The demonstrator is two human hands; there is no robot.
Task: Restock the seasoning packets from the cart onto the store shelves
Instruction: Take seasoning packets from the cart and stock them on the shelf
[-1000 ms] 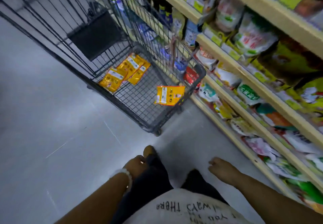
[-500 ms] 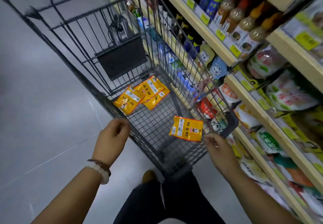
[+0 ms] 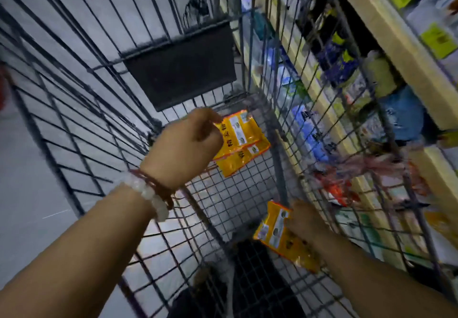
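**Little print legible**

The yellow packets (image 3: 241, 141) in the cart (image 3: 104, 109) carry dark characters and small white label panels, but motion blur leaves none readable. The packet (image 3: 277, 231) at the right hand (image 3: 303, 221) shows white panels with dark marks, equally unreadable. Yellow-green price tags (image 3: 437, 39) on the shelf (image 3: 381, 27) edge bear print too smeared to read. Blue packs (image 3: 312, 129) behind the wire show white characters, blurred.
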